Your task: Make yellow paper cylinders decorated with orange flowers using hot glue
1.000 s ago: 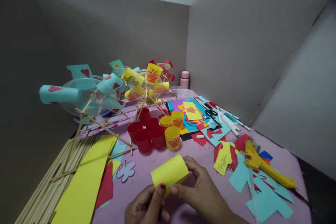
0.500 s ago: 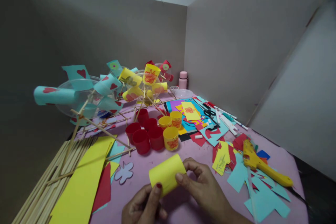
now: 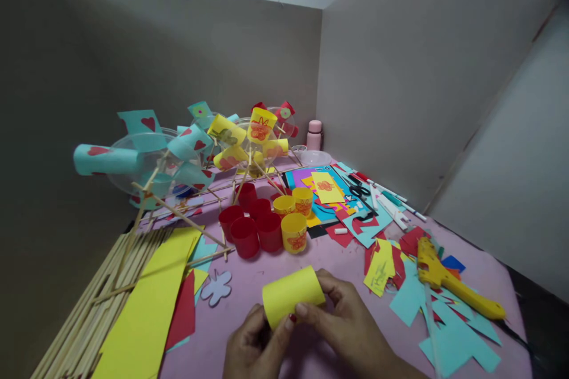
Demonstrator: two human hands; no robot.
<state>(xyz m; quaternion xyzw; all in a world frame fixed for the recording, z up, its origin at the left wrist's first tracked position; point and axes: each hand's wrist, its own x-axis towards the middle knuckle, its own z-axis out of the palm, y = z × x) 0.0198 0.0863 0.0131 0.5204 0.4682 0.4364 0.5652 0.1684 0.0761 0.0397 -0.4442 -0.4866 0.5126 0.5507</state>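
A plain yellow paper tube (image 3: 291, 295) lies on its side between my hands, over the near middle of the table. My left hand (image 3: 260, 340) grips its lower left part, the thumb pressed on the front. My right hand (image 3: 349, 323) pinches the right end, thumb in front and fingers behind or inside; I cannot tell which. Just beyond stand several red paper cups (image 3: 245, 237) and three yellow paper cups (image 3: 294, 232) with orange butterfly drawings. A lilac flower cutout (image 3: 216, 288) lies to the left of my hands.
Yellow paper strips (image 3: 146, 302) and wooden sticks (image 3: 84, 302) lie at left. Stick-framed wheels with blue tubes (image 3: 106, 160) and yellow tubes (image 3: 227, 130) stand behind. At right are a yellow glue gun (image 3: 453, 284), blue paper scraps (image 3: 462, 337) and black scissors (image 3: 359, 190). Grey panels (image 3: 422, 71) enclose the back.
The yellow tube now lies more level, and both hands appear slightly further right. My left thumb has slid along the tube's lower edge towards my right thumb. The whole view has shifted a little.
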